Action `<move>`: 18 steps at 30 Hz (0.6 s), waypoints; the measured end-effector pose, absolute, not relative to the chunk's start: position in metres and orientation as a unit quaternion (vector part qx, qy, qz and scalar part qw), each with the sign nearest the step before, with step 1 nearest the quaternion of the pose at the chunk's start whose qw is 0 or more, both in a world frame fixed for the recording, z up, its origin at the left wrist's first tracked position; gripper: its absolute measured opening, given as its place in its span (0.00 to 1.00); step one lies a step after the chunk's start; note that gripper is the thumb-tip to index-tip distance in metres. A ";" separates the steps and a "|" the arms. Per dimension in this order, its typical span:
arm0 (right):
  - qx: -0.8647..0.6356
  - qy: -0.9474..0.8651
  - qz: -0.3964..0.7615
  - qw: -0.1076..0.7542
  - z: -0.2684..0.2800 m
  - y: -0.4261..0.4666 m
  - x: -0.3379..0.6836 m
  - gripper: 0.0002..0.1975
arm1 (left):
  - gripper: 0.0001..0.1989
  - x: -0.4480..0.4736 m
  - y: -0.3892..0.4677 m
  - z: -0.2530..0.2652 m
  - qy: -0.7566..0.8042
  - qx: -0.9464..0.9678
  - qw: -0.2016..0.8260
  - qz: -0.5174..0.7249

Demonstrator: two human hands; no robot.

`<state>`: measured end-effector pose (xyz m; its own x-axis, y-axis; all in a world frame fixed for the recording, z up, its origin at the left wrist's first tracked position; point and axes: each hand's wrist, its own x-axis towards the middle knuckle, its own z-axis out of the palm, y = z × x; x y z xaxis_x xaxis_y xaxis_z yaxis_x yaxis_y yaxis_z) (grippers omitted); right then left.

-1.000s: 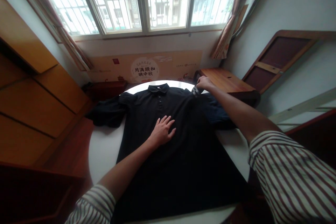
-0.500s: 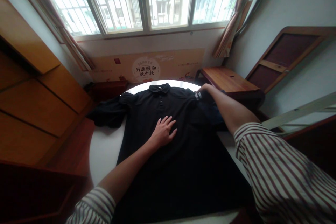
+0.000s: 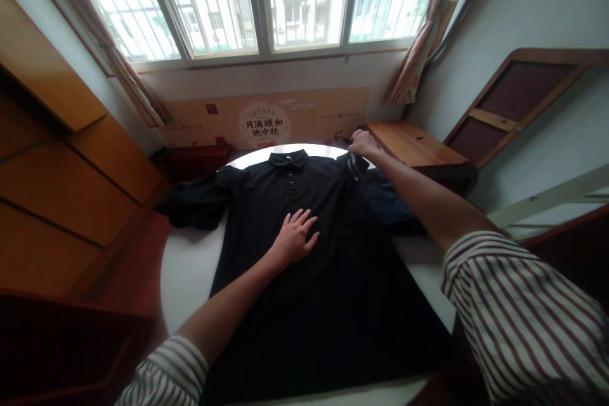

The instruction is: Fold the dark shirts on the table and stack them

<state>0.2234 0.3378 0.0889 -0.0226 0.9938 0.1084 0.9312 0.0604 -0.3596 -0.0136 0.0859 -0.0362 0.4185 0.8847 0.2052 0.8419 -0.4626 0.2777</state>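
The left hand [image 3: 292,242] and right hand [image 3: 365,143] were bare; loose off-white sleeves [image 3: 528,311] bore dark stripes and turned-up cuffs [image 3: 459,257].

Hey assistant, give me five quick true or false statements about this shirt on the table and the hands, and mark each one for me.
1. The left hand is spread on the front of the black shirt. True.
2. Both hands lie flat on the cloth. False: the right hand grips the sleeve on its side.
3. The collar is at the end of the shirt nearest the window. True.
4. The shirt lies on a square surface. False: it lies on a white table with a curved edge.
5. Dark blue cloth shows beside the shirt, on the right arm's side. True.
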 end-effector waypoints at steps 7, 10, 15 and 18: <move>-0.622 -0.742 0.217 0.121 0.080 0.323 0.153 0.14 | 0.25 -0.014 0.087 -0.037 0.512 0.841 0.068 0.164; -0.640 -0.726 0.226 0.113 0.073 0.325 0.158 0.12 | 0.25 -0.014 0.088 -0.039 0.512 0.841 0.064 0.162; -0.696 -0.678 0.208 0.111 0.053 0.332 0.186 0.17 | 0.26 -0.013 0.087 -0.039 0.509 0.843 0.059 0.165; -0.707 -0.663 0.217 0.116 0.038 0.337 0.192 0.22 | 0.26 -0.013 0.087 -0.038 0.509 0.843 0.062 0.162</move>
